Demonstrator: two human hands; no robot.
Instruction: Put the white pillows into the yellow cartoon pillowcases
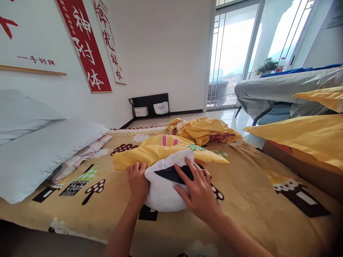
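A white pillow (pixel 164 196) with a black patch across it sits bunched up on the bed, in front of me. My left hand (pixel 138 182) curls its fingers around the pillow's left edge, beside a yellow pillowcase (pixel 142 157). On the other side my right hand (pixel 199 189) grips the pillow's right part, thumb apart from the fingers, over the black patch. The yellow pillowcase lies just behind the pillow, with pink stripes and a green leaf print. Whether the pillow is partly inside it, I cannot tell.
The bed cover (pixel 241 192) is tan with mushroom prints. Crumpled yellow bedding (pixel 206 128) lies at its far edge. Pale pillows (pixel 61 150) rest at left. Yellow pillows (pixel 302 134) stand at right above a brown box edge (pixel 284 157). A plastic-covered piece of furniture (pixel 281 85) is behind.
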